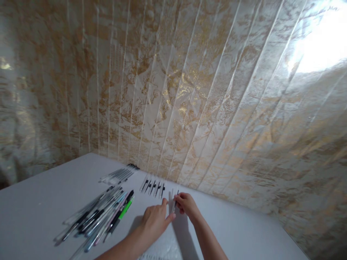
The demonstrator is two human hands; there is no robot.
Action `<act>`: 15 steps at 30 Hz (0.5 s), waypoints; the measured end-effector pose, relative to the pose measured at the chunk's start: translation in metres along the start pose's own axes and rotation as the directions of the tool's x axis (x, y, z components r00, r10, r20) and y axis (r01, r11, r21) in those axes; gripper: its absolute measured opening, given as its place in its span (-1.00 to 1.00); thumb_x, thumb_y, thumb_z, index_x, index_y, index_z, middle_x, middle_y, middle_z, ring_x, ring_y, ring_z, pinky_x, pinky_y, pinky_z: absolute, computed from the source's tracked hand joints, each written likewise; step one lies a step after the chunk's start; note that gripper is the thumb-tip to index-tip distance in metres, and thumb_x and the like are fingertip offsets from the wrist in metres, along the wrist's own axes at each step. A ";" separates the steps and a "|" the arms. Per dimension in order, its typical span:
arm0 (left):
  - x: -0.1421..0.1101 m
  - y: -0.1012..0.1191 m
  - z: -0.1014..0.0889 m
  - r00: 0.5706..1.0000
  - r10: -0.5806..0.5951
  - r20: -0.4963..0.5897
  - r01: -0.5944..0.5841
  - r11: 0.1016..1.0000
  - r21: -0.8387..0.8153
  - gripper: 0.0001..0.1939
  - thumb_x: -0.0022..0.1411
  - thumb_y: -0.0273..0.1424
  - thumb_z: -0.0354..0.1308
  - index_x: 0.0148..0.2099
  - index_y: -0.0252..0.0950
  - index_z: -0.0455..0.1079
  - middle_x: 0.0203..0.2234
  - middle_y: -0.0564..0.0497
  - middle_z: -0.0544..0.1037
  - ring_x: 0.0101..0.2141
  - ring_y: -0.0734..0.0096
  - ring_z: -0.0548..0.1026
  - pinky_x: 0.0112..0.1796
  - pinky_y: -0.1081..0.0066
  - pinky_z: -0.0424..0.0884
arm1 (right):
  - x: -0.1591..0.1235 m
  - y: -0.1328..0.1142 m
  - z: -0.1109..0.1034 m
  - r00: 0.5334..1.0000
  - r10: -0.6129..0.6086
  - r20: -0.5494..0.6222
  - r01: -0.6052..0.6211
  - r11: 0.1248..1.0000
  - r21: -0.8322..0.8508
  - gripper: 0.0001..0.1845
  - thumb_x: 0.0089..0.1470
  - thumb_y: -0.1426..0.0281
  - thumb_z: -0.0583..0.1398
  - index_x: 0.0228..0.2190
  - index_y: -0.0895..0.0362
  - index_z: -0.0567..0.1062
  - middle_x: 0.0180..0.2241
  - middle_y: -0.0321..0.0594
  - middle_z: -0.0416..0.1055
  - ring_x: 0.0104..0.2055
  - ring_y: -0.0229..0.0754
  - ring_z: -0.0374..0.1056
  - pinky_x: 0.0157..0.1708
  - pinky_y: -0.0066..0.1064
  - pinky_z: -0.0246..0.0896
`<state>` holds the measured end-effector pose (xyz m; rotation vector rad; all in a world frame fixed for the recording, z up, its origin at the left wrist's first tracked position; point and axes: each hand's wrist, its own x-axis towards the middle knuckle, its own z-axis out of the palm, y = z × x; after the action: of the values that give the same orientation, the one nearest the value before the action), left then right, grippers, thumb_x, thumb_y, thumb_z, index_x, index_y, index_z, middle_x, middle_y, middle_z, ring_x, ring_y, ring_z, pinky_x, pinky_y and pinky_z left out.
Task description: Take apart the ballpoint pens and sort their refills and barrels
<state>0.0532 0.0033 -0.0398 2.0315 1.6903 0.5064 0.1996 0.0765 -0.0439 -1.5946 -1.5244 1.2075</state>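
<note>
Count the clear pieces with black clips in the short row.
5 pieces: side by side, left to right, on the table between the left hand and the backdrop; none looks hidden.

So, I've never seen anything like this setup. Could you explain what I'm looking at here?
There is no machine here, just a person's two bare hands. The single picture comes from a camera worn on the head, looking forward and down.

The white table meets a shiny, gold-patterned wall covering. On the left lies a loose pile of pens, with a bright green one along its edge. Behind that is a group of thin sticks, and to their right a row of five slim clear-and-black pieces.

The right hand pinches a slim pen-like piece. The left hand is spread beside it, thumb by its lower end; I can't tell whether they touch.
</note>
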 end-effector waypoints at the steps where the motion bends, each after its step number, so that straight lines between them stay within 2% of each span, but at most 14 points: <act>1: 0.001 -0.002 -0.002 1.000 -0.011 -0.018 0.012 0.998 0.058 -0.48 0.29 -0.31 0.04 0.22 -0.50 0.19 -0.14 -0.41 0.56 -0.07 -0.11 0.51 -0.07 0.10 0.31 | 0.010 -0.004 0.003 1.000 0.018 -0.002 -0.018 0.998 -0.061 -0.54 0.06 0.09 0.21 -0.65 0.14 0.31 -0.78 -0.51 0.14 -0.79 -0.41 0.01 -0.73 -0.50 -0.05; 3: 0.004 -0.006 -0.005 0.999 -0.020 -0.034 0.025 0.989 0.147 -0.45 0.28 -0.38 0.05 0.25 -0.55 0.15 -0.17 -0.43 0.56 -0.10 -0.15 0.52 -0.11 0.10 0.34 | 0.026 -0.010 0.011 0.999 0.037 -0.019 -0.040 0.983 -0.180 -0.60 0.17 0.18 0.18 -0.57 0.19 0.39 -0.69 -0.45 0.28 -0.72 -0.39 0.15 -0.66 -0.50 0.12; 6: 0.007 -0.010 -0.006 0.998 -0.034 -0.047 0.044 0.971 0.235 -0.46 0.25 -0.42 0.07 0.25 -0.52 0.18 -0.20 -0.40 0.58 -0.15 -0.12 0.55 -0.18 0.16 0.39 | 0.038 -0.017 0.022 0.997 0.019 -0.072 -0.041 0.945 -0.324 -0.72 0.23 0.23 0.15 -0.33 0.20 0.47 -0.43 -0.33 0.44 -0.49 -0.33 0.36 -0.45 -0.42 0.34; 10: 0.009 -0.013 -0.004 0.998 -0.030 -0.048 0.043 0.954 0.297 -0.49 0.23 -0.46 0.09 0.22 -0.51 0.23 -0.23 -0.37 0.59 -0.19 -0.09 0.57 -0.24 0.20 0.41 | 0.040 -0.024 0.027 0.989 -0.054 -0.141 -0.018 0.887 -0.461 -0.80 0.14 0.38 0.21 -0.24 0.26 0.48 -0.31 -0.03 0.54 -0.34 -0.16 0.45 -0.39 -0.39 0.24; 12: 0.010 -0.014 -0.002 0.999 -0.016 -0.046 0.030 0.950 0.310 -0.48 0.24 -0.46 0.08 0.22 -0.54 0.23 -0.23 -0.37 0.59 -0.20 -0.12 0.56 -0.25 0.18 0.42 | 0.039 -0.027 0.028 0.983 -0.085 -0.160 -0.010 0.856 -0.517 -0.73 0.05 0.44 0.24 -0.18 0.33 0.47 -0.25 0.15 0.54 -0.24 -0.03 0.47 -0.38 -0.38 0.20; 15: 0.011 -0.015 0.000 0.999 -0.008 -0.048 0.023 0.948 0.319 -0.47 0.23 -0.46 0.08 0.22 -0.55 0.22 -0.24 -0.35 0.60 -0.22 -0.10 0.57 -0.26 0.19 0.43 | 0.037 -0.028 0.030 0.979 -0.108 -0.171 -0.012 0.811 -0.585 -0.68 -0.02 0.49 0.25 -0.16 0.34 0.47 -0.20 0.23 0.54 -0.14 0.05 0.47 -0.34 -0.38 0.19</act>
<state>0.0433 0.0158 -0.0481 2.2412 1.9177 0.2891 0.1576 0.1119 -0.0380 -1.9710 -1.9003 0.5339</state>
